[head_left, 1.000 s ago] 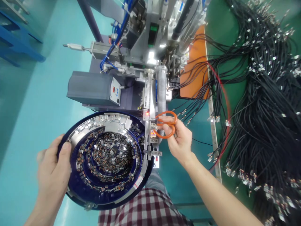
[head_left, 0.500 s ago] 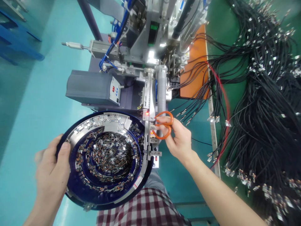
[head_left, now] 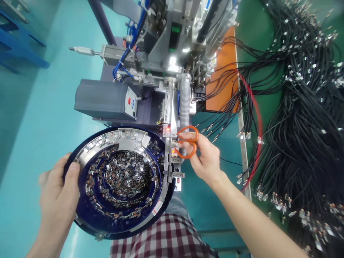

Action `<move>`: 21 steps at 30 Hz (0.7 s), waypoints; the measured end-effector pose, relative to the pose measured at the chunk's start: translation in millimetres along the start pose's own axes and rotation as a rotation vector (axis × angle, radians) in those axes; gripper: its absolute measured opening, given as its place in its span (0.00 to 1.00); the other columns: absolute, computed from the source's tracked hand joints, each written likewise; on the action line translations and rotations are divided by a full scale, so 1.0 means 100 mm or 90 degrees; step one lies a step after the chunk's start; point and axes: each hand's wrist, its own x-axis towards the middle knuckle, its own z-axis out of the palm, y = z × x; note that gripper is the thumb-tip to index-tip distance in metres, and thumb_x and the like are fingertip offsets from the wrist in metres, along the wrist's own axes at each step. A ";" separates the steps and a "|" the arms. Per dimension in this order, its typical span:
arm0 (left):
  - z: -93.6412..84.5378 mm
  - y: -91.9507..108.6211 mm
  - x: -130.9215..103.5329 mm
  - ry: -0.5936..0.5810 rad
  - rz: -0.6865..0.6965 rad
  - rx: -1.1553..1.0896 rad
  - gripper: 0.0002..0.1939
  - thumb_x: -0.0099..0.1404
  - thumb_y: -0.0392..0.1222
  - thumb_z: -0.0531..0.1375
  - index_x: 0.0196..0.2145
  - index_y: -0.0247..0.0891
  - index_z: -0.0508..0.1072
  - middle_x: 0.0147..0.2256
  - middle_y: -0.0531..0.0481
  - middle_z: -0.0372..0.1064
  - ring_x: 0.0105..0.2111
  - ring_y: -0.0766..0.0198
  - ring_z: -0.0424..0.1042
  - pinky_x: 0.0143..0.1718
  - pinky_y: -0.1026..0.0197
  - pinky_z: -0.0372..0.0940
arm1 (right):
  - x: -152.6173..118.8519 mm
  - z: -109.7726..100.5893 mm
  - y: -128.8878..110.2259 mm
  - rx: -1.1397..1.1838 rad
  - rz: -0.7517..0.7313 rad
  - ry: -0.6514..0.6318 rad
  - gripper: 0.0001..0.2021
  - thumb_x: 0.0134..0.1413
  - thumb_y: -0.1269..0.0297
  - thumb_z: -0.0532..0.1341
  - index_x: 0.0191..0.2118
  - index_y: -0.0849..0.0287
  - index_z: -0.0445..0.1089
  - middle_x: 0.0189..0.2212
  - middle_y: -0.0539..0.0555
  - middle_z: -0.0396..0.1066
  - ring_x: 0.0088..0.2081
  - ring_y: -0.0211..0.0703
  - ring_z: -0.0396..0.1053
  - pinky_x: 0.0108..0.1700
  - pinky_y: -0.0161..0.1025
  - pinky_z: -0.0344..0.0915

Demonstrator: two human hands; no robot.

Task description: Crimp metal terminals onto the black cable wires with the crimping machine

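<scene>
My left hand (head_left: 59, 190) grips the left rim of a round blue feeder bowl (head_left: 99, 218), thumb on top and fingers round the outside. Many small metal connector parts (head_left: 129, 175) lie heaped in its middle and along its spiral track. In my right hand (head_left: 205, 156) is a pair of scissors (head_left: 195, 141) with orange handles, its fingers through the loops. The scissors' blades cannot be made out against the metal feed rail (head_left: 170, 107), which runs from the bowl's right side toward the machine. A small red light (head_left: 168, 129) glows on the rail.
A grey control box (head_left: 100, 98) with a red display stands behind the bowl. The machine (head_left: 161, 46) rises ahead, with a ribbed hose (head_left: 184, 102) beside the rail. At right, a green table (head_left: 248, 21) bears a large heap of black cables (head_left: 301, 118), some reaching an orange plate (head_left: 221, 89).
Almost nothing differs. Both hands keep their grip, and the view has shifted very slightly.
</scene>
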 end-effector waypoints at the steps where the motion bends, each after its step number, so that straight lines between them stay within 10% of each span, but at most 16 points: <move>1: 0.00 0.00 0.00 0.003 -0.007 -0.003 0.24 0.66 0.54 0.45 0.55 0.46 0.65 0.39 0.46 0.65 0.53 0.47 0.58 0.54 0.39 0.56 | -0.01 0.00 0.00 0.003 0.000 0.002 0.11 0.58 0.71 0.56 0.46 0.56 0.66 0.41 0.56 0.73 0.39 0.46 0.75 0.43 0.42 0.72; 21: -0.02 0.03 -0.02 -0.012 -0.029 0.018 0.23 0.67 0.50 0.46 0.56 0.43 0.63 0.36 0.47 0.62 0.55 0.51 0.57 0.55 0.42 0.55 | -0.09 0.06 0.05 0.118 0.108 -0.013 0.11 0.59 0.70 0.55 0.47 0.58 0.66 0.41 0.55 0.72 0.37 0.42 0.75 0.43 0.42 0.72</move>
